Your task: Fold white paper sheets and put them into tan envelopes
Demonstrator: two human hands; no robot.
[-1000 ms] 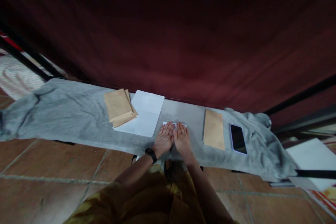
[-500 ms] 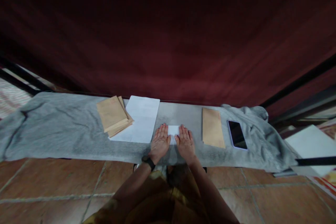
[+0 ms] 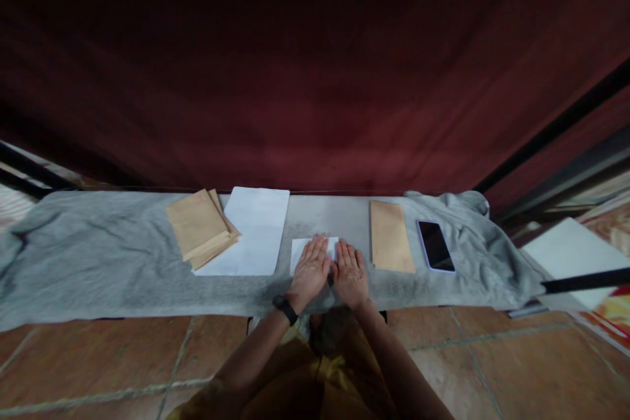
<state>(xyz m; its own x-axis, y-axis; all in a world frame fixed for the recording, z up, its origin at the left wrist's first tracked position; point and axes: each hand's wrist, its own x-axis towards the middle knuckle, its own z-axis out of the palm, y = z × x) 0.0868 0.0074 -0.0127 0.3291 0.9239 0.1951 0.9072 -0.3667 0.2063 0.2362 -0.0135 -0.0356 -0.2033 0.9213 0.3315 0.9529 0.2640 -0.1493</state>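
Note:
My left hand and my right hand lie flat side by side, fingers stretched out, pressing on a small folded white paper on a grey cloth that covers a low bench. The paper's left part and far edge show past my fingers. A black band sits on my left wrist. To the left lie a white sheet and a stack of brown envelopes. Right of my hands lies a single brown envelope.
A phone with a dark screen lies on the cloth right of the single envelope. A dark red curtain hangs behind the bench. Terracotta floor tiles lie in front. A white board and a black bar are at the far right.
My hands slid back together over the folded paper, the left one shifting right, so the paper now shows at the left. The camera view tilted and shifted a little.

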